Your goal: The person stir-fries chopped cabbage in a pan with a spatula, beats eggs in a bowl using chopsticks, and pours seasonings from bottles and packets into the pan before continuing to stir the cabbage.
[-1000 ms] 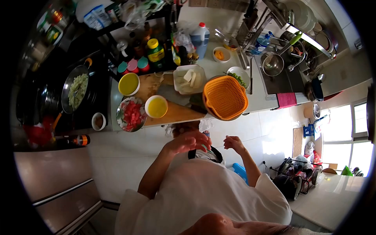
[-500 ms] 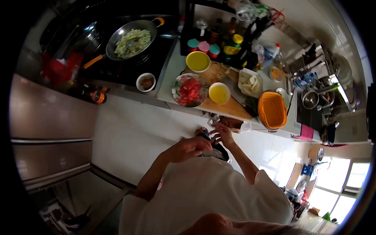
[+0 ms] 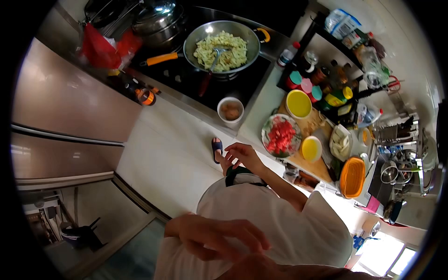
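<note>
My left hand (image 3: 224, 238) is raised close to the camera over my chest, blurred, its fingers loosely apart and holding nothing. In front of my waist, my right hand (image 3: 242, 156) has bent, parted fingers and is empty. Beyond it, a small white bowl (image 3: 230, 111) with brownish contents stands at the stove's front edge. A pan (image 3: 187, 44) on the stove holds chopped pale green food (image 3: 228, 49), with a spatula (image 3: 215, 60) resting in it. The plate of red pieces (image 3: 281, 135) is on the counter, right of the small bowl.
Yellow liquid fills two bowls (image 3: 298, 104) (image 3: 311, 149) by a cutting board (image 3: 313, 125). An orange basket (image 3: 353, 177) and a white container (image 3: 341, 142) stand farther right. A lidded pot (image 3: 158, 28) is at the back left. Fridge doors (image 3: 74, 88) line the left side.
The view has swung left toward the stove, so the counter items appear farther right. My left hand has come up closer to the camera, away from my right hand.
</note>
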`<state>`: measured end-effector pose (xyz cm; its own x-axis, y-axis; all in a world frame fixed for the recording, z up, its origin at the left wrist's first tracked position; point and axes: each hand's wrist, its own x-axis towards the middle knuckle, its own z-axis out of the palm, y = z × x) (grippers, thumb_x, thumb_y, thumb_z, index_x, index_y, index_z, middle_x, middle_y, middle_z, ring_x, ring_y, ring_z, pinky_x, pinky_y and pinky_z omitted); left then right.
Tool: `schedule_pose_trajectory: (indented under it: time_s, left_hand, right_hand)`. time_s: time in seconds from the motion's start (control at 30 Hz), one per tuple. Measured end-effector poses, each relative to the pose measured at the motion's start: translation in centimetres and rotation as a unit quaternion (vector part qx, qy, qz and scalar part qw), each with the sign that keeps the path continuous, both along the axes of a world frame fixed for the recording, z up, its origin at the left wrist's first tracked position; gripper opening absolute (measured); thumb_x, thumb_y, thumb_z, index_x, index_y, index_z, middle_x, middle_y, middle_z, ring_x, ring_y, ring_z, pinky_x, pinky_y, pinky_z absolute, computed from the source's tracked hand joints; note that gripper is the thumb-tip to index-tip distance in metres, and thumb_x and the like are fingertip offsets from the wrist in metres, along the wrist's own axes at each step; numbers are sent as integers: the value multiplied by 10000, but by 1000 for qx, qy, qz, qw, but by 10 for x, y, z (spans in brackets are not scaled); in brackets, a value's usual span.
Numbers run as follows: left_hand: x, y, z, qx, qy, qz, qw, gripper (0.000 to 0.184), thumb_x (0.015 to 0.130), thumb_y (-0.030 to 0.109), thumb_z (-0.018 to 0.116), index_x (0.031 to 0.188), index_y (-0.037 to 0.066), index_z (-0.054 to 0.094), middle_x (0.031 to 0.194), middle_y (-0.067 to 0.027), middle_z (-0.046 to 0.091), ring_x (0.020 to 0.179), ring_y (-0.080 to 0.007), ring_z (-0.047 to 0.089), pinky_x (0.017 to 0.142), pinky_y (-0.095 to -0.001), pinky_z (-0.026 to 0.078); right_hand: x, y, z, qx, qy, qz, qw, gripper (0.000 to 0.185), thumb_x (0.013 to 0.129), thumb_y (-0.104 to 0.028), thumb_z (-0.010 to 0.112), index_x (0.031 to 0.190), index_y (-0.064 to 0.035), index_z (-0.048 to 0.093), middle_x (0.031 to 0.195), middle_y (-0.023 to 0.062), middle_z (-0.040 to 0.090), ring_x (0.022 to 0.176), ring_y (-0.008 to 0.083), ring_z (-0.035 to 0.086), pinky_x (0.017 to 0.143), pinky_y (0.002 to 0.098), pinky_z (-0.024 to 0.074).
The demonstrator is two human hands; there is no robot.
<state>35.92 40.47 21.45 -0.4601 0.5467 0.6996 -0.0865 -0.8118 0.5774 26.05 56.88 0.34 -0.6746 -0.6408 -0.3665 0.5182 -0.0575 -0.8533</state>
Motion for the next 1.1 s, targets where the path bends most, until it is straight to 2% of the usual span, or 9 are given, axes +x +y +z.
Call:
schedule_pose_trajectory:
  time_s: [0.2, 0.43, 0.57, 0.63, 0.67, 0.83, 0.97, 1.03, 1.1]
  left_hand:
    - [-69, -76, 34, -49, -81, 109, 989, 265, 986, 194, 548, 1062, -53, 611, 1151, -340, 551, 1025, -542, 552, 890, -563, 474]
    - [-129, -138, 17, -18, -83, 11, 996, 461, 786, -126, 446, 1183, 38, 613, 1348, -242, 420, 1285, -479, 394, 996, -601, 396]
    - [-178, -170, 20, 25, -65, -46, 997, 523, 780, -126, 453, 1252, 65, 570, 1376, -236, 395, 1301, -473, 379, 1002, -597, 391]
    - [-196, -180, 10, 43, -40, -98, 993, 527, 788, -114, 458, 1272, 71, 554, 1390, -235, 381, 1302, -474, 376, 1002, -587, 391]
    - [-204, -182, -1, 55, -21, -127, 990, 521, 794, -105, 460, 1277, 71, 549, 1396, -235, 375, 1301, -475, 376, 1001, -582, 391]
    - [-261, -225, 7, 28, 14, -250, 968, 362, 900, 12, 481, 1254, 50, 549, 1366, -232, 399, 1254, -458, 429, 983, -525, 414]
    - [-314, -266, -20, -107, 25, -273, 956, 265, 997, 166, 504, 1204, 17, 574, 1250, -167, 538, 1155, -345, 551, 979, -456, 441]
    - [-330, -287, -80, -386, -138, -252, 877, 296, 997, 234, 515, 1194, 23, 582, 1235, -103, 567, 1150, -234, 562, 984, -383, 441]
    - [-346, -292, -164, -479, -189, -13, 857, 246, 953, 151, 573, 1172, 40, 597, 1179, -79, 618, 1108, -142, 563, 961, -308, 447]
  right_hand:
    - [-85, -85, 7, -27, 19, -122, 992, 321, 984, -166, 530, 1269, -28, 470, 1109, 91, 594, 954, 164, 613, 727, 297, 561]
    - [-171, -163, -6, -103, -75, -290, 948, 301, 918, -84, 629, 1115, -15, 412, 1033, 111, 556, 970, 186, 603, 860, 313, 505]
    - [-190, -164, 17, 109, 47, -304, 945, 515, 827, -117, 738, 1171, -28, 366, 991, 147, 544, 698, 193, 619, 611, 319, 528]
    - [-207, -143, 64, 306, 118, -173, 929, 602, 807, -120, 763, 1274, -68, 388, 978, 96, 518, 851, 181, 611, 710, 346, 540]
    - [-212, -121, 12, 327, 430, -179, 822, 668, 764, -66, 759, 1332, -89, 409, 965, 139, 529, 829, 256, 628, 721, 387, 526]
    - [-215, -99, 71, 553, 410, -127, 714, 567, 795, -12, 644, 1322, -119, 467, 1013, 197, 558, 816, 411, 609, 706, 460, 509]
    - [-216, -113, 127, 615, 399, -176, 657, 386, 850, -70, 600, 1232, -116, 579, 972, 196, 635, 868, 391, 617, 738, 429, 503]
    - [-218, -121, 152, 670, 335, -179, 638, 347, 877, -121, 592, 1225, -112, 587, 922, 193, 666, 841, 386, 637, 723, 446, 508]
    - [-223, -121, 172, 692, 343, -169, 613, 338, 895, -161, 574, 1227, -106, 598, 880, 188, 674, 813, 373, 651, 707, 445, 512]
